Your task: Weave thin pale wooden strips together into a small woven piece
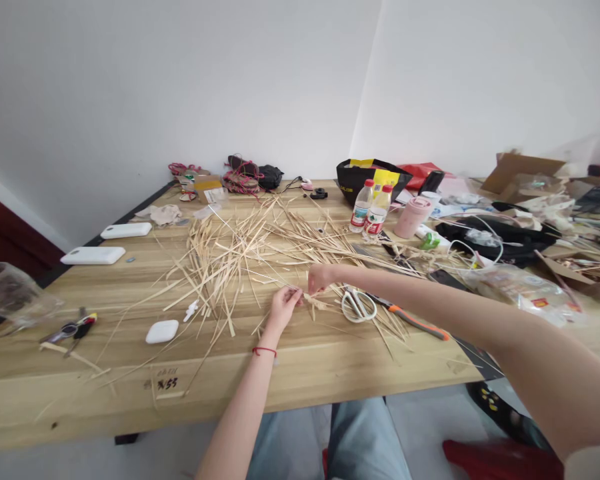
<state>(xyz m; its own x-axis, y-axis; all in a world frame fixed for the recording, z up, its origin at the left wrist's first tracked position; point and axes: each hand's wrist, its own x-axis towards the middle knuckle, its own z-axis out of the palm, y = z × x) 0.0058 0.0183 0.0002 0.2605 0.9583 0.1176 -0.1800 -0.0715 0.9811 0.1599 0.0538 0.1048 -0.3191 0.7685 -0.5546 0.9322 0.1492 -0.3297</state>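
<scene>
My left hand is closed, its thumb and fingertips pinching a small woven piece of straw just above the table. A red cord circles that wrist. Just beyond and to the right, my right hand is curled into a closed shape over the same piece, back of the hand toward me; what its fingers grip is hidden. Behind both hands spreads a loose heap of straw strips, pale and flat. White-handled scissors lie right of the woven piece, beside an orange-and-black handled tool.
Two red-capped bottles, a pink cup and a black bag stand at the back right. Two white power banks and a white earbud case lie left. A clear plastic container sits at the far left edge.
</scene>
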